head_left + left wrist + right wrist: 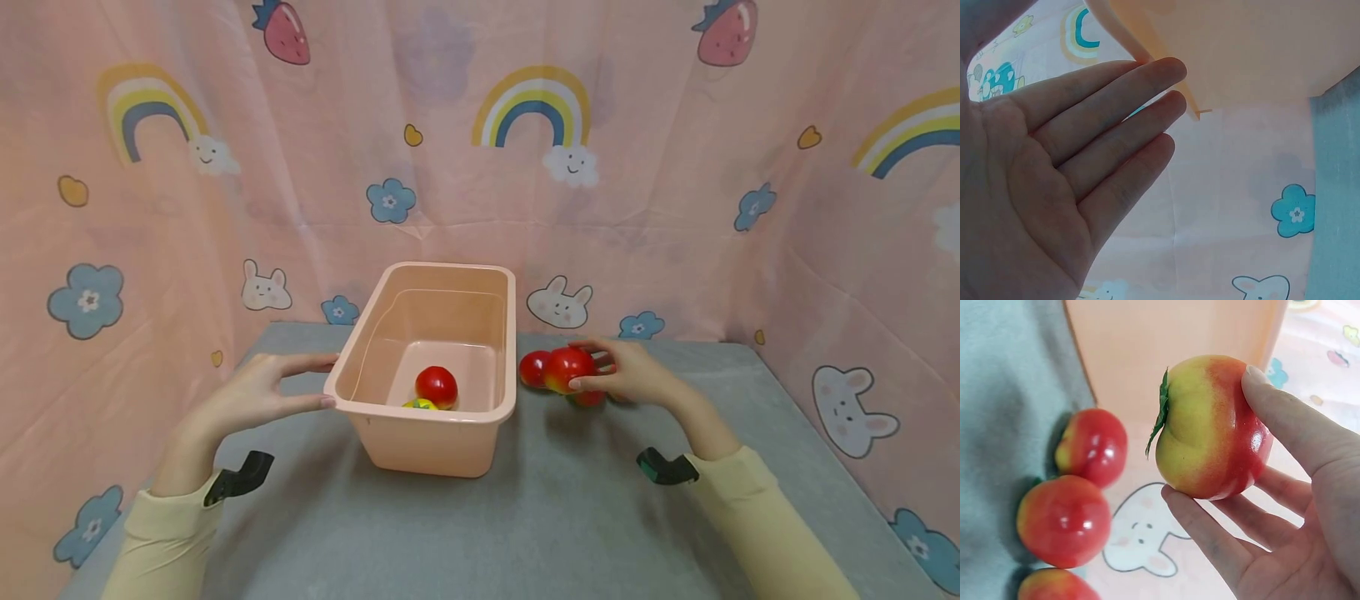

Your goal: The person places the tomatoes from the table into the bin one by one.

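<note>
Grey table [570, 517], and on it the pink tub [431, 433] with one tomato [437, 386] inside. The left hand [258, 392] lies flat-fingered against the tub's near-left rim, gripping nothing. The right hand [626, 373] pinches a red-and-yellow tomato [567, 369] between thumb and fingers, lifted just right of the tub. More loose tomatoes [1063, 519] lie below it.

Red-yellow tomato [1210, 428], glossy, green calyx at side, held off table in fingers of right hand [633, 375], just right of bin. Peach plastic bin [491, 333], rectangular, upright, open-topped, set on grey table; near-left rim touched by left hand [255, 392] fingertips.
</note>
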A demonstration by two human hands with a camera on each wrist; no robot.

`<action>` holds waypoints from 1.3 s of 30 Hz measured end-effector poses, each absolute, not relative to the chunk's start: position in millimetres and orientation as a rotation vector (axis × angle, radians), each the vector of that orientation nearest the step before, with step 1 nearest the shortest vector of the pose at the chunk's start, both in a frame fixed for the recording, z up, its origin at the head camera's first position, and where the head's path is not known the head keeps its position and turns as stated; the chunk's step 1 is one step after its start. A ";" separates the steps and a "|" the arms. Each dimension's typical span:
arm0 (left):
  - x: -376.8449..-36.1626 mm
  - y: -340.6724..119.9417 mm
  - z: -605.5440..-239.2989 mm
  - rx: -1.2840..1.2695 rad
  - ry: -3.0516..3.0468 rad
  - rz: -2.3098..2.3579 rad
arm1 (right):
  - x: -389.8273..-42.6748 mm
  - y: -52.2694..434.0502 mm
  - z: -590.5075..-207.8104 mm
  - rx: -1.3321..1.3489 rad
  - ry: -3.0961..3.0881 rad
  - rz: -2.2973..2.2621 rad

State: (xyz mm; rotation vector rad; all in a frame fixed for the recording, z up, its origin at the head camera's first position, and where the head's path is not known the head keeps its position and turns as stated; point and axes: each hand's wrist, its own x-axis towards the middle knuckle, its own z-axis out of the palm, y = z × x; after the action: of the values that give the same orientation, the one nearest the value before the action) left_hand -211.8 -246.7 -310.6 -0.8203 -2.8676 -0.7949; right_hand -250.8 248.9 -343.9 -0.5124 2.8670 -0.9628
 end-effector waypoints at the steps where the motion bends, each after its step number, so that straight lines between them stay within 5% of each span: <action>1: -212.0 -247.0 -310.7 -0.822 -2.866 -0.794 | -250.6 248.4 -341.5 -0.511 2.865 -0.969; 39: -213.2 -247.7 -312.7 -0.826 -2.860 -0.791 | -255.6 223.6 -278.7 -0.639 2.872 -1.000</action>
State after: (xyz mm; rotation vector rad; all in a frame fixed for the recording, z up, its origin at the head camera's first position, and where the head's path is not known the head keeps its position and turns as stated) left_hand -213.2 -247.7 -312.7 -0.8260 -2.8596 -0.7913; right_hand -255.6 223.6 -278.7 -0.6387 2.8724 -0.9999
